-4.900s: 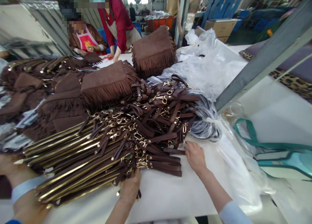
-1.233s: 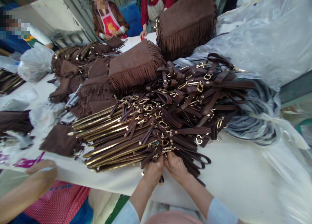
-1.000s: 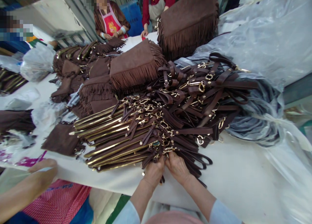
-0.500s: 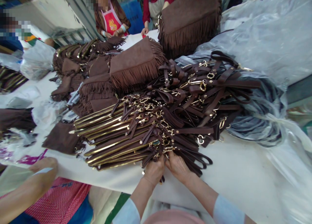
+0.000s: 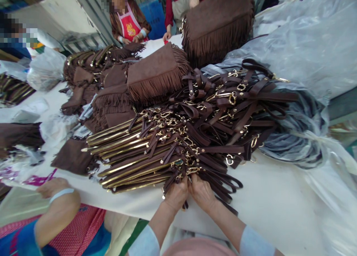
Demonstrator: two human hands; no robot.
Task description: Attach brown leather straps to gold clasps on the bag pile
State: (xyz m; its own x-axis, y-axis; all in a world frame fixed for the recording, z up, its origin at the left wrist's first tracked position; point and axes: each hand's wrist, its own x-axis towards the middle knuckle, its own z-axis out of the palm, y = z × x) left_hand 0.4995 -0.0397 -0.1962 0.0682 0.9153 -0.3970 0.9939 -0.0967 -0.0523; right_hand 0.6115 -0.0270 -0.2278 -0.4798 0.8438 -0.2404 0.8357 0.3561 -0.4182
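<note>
Both my hands meet at the near end of a row of dark brown pouches (image 5: 134, 174) with gold zips, lying side by side on the table. My left hand (image 5: 177, 193) is closed at the strap end of the nearest pouch; what its fingers pinch is hidden. Close against it, my right hand (image 5: 203, 192) has its fingers closed by a gold clasp (image 5: 193, 170), on what looks like a brown wrist strap (image 5: 230, 208) running out beneath it. Other looped straps (image 5: 223, 176) fan out to the right from the clipped pouches. A dark tip hangs below my left hand.
Loose straps with gold hooks (image 5: 231, 100) lie heaped beyond the row. Fringed brown bags (image 5: 156, 72) are stacked behind. Plastic-wrapped grey coils (image 5: 295, 144) lie at right. A co-worker's arm (image 5: 60, 196) is close on the left; other people stand across the white table (image 5: 273, 196).
My hands stay at the same pouch, the right fingers curling in more. A strap end now shows below my right hand. The co-worker's arm at left has bent and shifted right.
</note>
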